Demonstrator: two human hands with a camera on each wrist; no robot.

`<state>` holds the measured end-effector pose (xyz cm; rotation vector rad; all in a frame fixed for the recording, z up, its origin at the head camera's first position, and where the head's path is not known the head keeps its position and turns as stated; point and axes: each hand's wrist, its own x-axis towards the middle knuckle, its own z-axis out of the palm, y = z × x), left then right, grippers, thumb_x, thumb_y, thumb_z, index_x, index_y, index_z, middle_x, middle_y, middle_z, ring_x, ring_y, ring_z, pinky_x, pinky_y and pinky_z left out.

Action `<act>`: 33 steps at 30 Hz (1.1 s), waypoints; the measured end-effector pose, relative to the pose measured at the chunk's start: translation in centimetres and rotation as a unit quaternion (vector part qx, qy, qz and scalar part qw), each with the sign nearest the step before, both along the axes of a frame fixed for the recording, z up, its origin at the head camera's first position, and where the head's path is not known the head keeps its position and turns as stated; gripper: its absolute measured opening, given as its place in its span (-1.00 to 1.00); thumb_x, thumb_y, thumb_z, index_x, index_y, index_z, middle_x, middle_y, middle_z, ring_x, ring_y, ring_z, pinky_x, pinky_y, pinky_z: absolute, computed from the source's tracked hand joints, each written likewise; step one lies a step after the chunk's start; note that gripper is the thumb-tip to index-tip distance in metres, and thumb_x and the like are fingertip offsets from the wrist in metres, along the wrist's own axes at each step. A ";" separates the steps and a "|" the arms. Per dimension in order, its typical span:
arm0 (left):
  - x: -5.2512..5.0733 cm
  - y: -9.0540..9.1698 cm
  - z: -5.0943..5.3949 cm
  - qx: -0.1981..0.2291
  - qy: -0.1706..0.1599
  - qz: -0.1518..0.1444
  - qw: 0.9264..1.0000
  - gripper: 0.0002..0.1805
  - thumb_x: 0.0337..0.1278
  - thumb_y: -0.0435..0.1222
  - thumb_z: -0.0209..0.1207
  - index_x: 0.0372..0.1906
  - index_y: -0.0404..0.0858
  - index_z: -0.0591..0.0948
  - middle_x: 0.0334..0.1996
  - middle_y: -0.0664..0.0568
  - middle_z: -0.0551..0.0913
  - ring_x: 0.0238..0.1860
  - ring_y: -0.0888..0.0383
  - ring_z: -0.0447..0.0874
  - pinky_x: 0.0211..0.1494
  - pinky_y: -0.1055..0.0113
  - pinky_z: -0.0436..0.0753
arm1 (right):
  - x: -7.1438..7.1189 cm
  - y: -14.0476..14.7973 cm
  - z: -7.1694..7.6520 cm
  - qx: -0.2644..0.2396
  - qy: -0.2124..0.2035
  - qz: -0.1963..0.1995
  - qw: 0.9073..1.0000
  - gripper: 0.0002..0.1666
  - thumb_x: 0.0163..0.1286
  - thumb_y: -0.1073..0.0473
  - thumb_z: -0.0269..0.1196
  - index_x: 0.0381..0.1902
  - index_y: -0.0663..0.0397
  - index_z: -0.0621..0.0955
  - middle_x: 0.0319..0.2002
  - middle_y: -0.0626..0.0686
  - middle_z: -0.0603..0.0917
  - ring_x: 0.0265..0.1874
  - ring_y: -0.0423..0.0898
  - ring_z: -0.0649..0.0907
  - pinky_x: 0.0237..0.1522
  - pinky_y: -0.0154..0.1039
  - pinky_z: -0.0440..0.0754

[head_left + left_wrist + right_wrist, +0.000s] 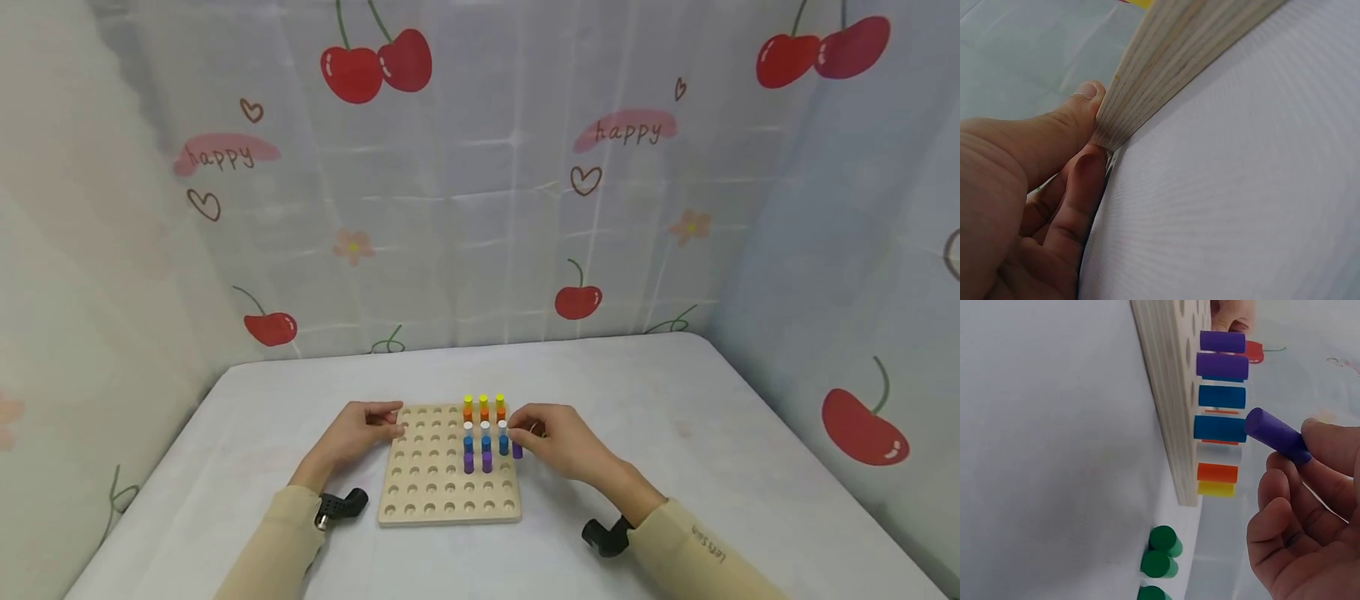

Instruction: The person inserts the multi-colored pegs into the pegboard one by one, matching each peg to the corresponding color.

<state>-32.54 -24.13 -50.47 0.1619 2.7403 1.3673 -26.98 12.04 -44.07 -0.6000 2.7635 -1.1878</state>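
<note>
A light wooden pegboard (pixel 420 500) with rows of round holes lies on the table. In its right part stand three yellow, three orange, three white and three blue pegs (pixel 486 444), with two purple pegs (pixel 487 462) in the row nearest me. My right hand (pixel 558 437) pinches another purple peg (pixel 1275 432) between thumb and fingers. That peg is tilted, off the board, beside the blue and purple pegs. With thumb and fingers at its left edge, my left hand (pixel 360 429) grips the pegboard; the left wrist view shows the thumb (pixel 1079 106) against its layered side.
Several green pegs (pixel 1163 538) are on the table beyond the board in the right wrist view; my right hand hides them in the head view. A white cloth (pixel 300 392) covers the table. Curtains (pixel 480 208) with printed cherries enclose it at the back and sides.
</note>
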 end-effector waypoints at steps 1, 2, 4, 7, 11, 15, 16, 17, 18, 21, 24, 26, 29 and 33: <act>0.0 0.0 -0.1 0.000 -0.001 0.002 1.000 -0.43 0.15 -0.17 0.48 0.27 -0.20 0.67 -0.20 0.07 0.74 -0.19 0.19 0.62 -0.05 0.35 0.55 | 0.0 0.0 -0.2 0.000 0.001 0.005 1.000 -0.92 0.46 0.09 0.35 -0.14 -0.12 0.73 -0.32 -0.15 0.69 -0.32 -0.13 0.58 -0.35 -0.29 0.58; 0.0 -0.1 -0.1 0.000 -0.003 0.002 1.000 -0.43 0.15 -0.17 0.48 0.27 -0.20 0.67 -0.20 0.08 0.74 -0.19 0.19 0.62 -0.05 0.35 0.54 | 0.1 -0.1 -0.4 0.001 0.002 0.007 1.000 -0.91 0.46 0.09 0.35 -0.13 -0.11 0.73 -0.32 -0.16 0.69 -0.32 -0.13 0.58 -0.34 -0.30 0.58; 0.0 0.0 -0.3 0.001 -0.007 0.004 1.000 -0.43 0.15 -0.17 0.48 0.27 -0.19 0.67 -0.20 0.08 0.74 -0.20 0.19 0.61 -0.06 0.36 0.54 | 0.1 -0.2 -0.8 0.005 -0.002 0.010 1.000 -0.90 0.46 0.10 0.35 -0.12 -0.10 0.73 -0.32 -0.17 0.68 -0.31 -0.14 0.58 -0.33 -0.31 0.58; 0.0 0.0 -0.5 0.003 -0.008 0.000 1.000 -0.43 0.15 -0.17 0.48 0.27 -0.20 0.67 -0.20 0.07 0.74 -0.20 0.18 0.61 -0.08 0.37 0.55 | 0.2 -0.3 -1.2 0.009 -0.011 0.012 1.000 -0.90 0.45 0.11 0.36 -0.12 -0.10 0.74 -0.31 -0.19 0.67 -0.30 -0.15 0.58 -0.32 -0.33 0.58; 0.1 0.1 -0.4 0.007 -0.004 -0.002 1.000 -0.43 0.15 -0.18 0.48 0.27 -0.21 0.67 -0.20 0.07 0.74 -0.20 0.19 0.61 -0.11 0.39 0.55 | 0.3 -0.3 -1.6 0.008 -0.006 0.027 1.000 -0.87 0.44 0.15 0.37 -0.09 -0.06 0.76 -0.26 -0.18 0.68 -0.27 -0.15 0.58 -0.30 -0.34 0.58; 0.0 0.1 -0.3 0.005 -0.001 -0.004 1.000 -0.44 0.15 -0.20 0.47 0.27 -0.22 0.67 -0.20 0.06 0.74 -0.19 0.18 0.61 -0.11 0.39 0.55 | 0.3 -0.3 -1.7 0.012 0.007 0.042 0.999 -0.87 0.43 0.16 0.37 -0.09 -0.04 0.77 -0.24 -0.20 0.69 -0.26 -0.17 0.58 -0.30 -0.34 0.57; 0.0 0.1 -0.2 0.006 -0.001 -0.004 1.000 -0.44 0.16 -0.20 0.47 0.27 -0.22 0.67 -0.20 0.06 0.74 -0.19 0.18 0.61 -0.10 0.39 0.55 | 0.3 -0.3 -1.8 0.014 0.011 0.045 0.999 -0.87 0.43 0.16 0.37 -0.09 -0.05 0.77 -0.25 -0.20 0.69 -0.26 -0.17 0.58 -0.29 -0.35 0.57; 0.0 0.2 -0.2 0.007 0.000 -0.004 1.000 -0.44 0.16 -0.21 0.47 0.27 -0.22 0.67 -0.20 0.06 0.74 -0.19 0.18 0.61 -0.09 0.39 0.55 | 0.3 -0.3 -1.8 0.014 0.014 0.047 0.999 -0.87 0.43 0.16 0.37 -0.10 -0.05 0.77 -0.25 -0.21 0.68 -0.26 -0.18 0.58 -0.29 -0.35 0.57; 0.0 0.2 -0.2 0.007 0.000 -0.004 1.000 -0.44 0.16 -0.21 0.47 0.27 -0.22 0.67 -0.20 0.06 0.74 -0.19 0.17 0.61 -0.09 0.38 0.55 | 0.3 -0.2 -1.8 0.014 0.017 0.049 0.999 -0.88 0.43 0.16 0.37 -0.10 -0.06 0.77 -0.25 -0.21 0.68 -0.26 -0.18 0.58 -0.29 -0.34 0.57; -0.1 0.3 -0.1 0.008 -0.001 -0.002 1.000 -0.45 0.16 -0.22 0.47 0.27 -0.22 0.67 -0.21 0.07 0.74 -0.19 0.17 0.61 -0.08 0.37 0.55 | 0.2 -0.2 -1.8 0.013 0.023 0.055 0.998 -0.88 0.43 0.16 0.36 -0.11 -0.07 0.77 -0.24 -0.22 0.68 -0.25 -0.18 0.59 -0.27 -0.34 0.58; -0.2 0.3 0.0 0.006 -0.002 -0.004 1.000 -0.44 0.16 -0.21 0.47 0.28 -0.22 0.66 -0.21 0.07 0.73 -0.19 0.17 0.61 -0.07 0.36 0.55 | 0.3 -0.2 -1.8 0.013 0.023 0.058 0.998 -0.89 0.43 0.17 0.37 -0.12 -0.09 0.77 -0.24 -0.23 0.68 -0.25 -0.18 0.59 -0.27 -0.34 0.58; -0.2 0.3 0.0 0.007 0.000 -0.006 1.000 -0.44 0.16 -0.20 0.47 0.28 -0.22 0.66 -0.21 0.07 0.73 -0.19 0.17 0.61 -0.07 0.35 0.55 | 0.2 -0.2 -1.8 0.014 0.022 0.058 0.998 -0.89 0.43 0.17 0.37 -0.12 -0.10 0.77 -0.24 -0.23 0.68 -0.26 -0.19 0.59 -0.28 -0.34 0.58; -0.2 0.2 0.0 0.008 -0.002 -0.004 1.000 -0.44 0.16 -0.19 0.47 0.27 -0.21 0.67 -0.20 0.07 0.74 -0.19 0.17 0.61 -0.06 0.34 0.55 | 0.3 -0.3 -1.8 0.015 0.020 0.059 0.998 -0.90 0.42 0.16 0.38 -0.14 -0.11 0.77 -0.25 -0.24 0.67 -0.27 -0.19 0.59 -0.30 -0.34 0.57; -0.1 0.1 -0.1 0.005 -0.006 0.000 1.000 -0.44 0.17 -0.17 0.47 0.28 -0.19 0.67 -0.19 0.07 0.74 -0.18 0.18 0.61 -0.06 0.34 0.55 | 0.4 -0.4 -1.8 0.015 0.021 0.062 0.998 -0.91 0.42 0.15 0.38 -0.15 -0.13 0.77 -0.25 -0.24 0.67 -0.27 -0.20 0.59 -0.29 -0.34 0.57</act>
